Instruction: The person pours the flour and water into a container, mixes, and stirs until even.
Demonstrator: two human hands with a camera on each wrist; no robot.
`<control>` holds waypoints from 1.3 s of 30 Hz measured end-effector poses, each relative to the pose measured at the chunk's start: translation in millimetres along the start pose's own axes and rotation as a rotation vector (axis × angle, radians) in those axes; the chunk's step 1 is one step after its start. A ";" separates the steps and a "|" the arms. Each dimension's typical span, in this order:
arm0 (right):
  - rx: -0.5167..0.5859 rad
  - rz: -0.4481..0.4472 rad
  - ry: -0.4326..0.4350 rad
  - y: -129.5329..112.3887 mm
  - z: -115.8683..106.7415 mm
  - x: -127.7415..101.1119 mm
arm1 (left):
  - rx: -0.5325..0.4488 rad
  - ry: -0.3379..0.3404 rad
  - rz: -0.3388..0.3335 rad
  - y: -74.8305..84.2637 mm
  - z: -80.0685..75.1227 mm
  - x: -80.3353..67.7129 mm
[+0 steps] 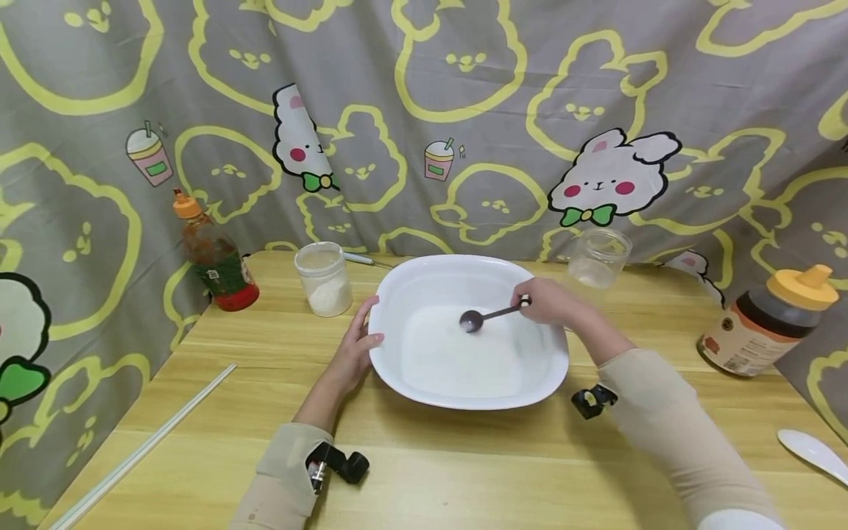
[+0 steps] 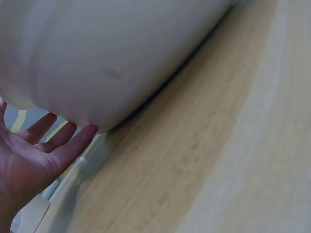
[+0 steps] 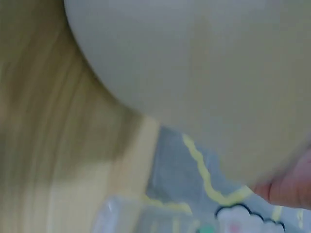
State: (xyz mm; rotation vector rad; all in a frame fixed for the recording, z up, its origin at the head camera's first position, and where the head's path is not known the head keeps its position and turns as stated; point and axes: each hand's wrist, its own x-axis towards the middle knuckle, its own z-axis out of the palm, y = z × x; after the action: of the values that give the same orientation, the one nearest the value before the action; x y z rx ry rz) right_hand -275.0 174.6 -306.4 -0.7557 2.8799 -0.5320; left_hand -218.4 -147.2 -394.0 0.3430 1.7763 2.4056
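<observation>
Our left hand (image 1: 354,346) rests with straight fingers against the white bowl's (image 1: 424,283) left rim, and our right hand (image 1: 550,302) pinches the spoon (image 1: 490,316) over the bowl's middle. We judge a hard stir could slide the bowl or slop the white liquid over its low rim.

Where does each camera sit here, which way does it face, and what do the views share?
Head: above the table, facing forward and down at the white bowl; both forearms, left hand and right hand holding the spoon show.
Left wrist: low beside the bowl's outer wall; straight fingers show.
Right wrist: blurred, under the rim; one fingertip shows.
All share the bowl.
</observation>
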 end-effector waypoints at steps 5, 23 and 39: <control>0.162 -0.034 0.010 -17.4 22.7 16.6 | 0.000 0.003 0.005 -1.0 0.4 0.2; 0.322 -0.234 -0.371 -9.0 -0.2 -29.2 | 0.014 0.009 -0.025 1.2 1.6 -0.7; 0.161 0.060 -0.013 0.3 4.2 0.1 | 0.018 0.016 -0.026 -0.2 1.5 0.3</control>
State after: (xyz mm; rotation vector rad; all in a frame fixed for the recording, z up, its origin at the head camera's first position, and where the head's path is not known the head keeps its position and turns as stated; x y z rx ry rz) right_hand -274.4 173.5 -310.4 -0.6439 2.7952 -0.7376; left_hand -218.3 -145.7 -393.7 0.3019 1.7992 2.3825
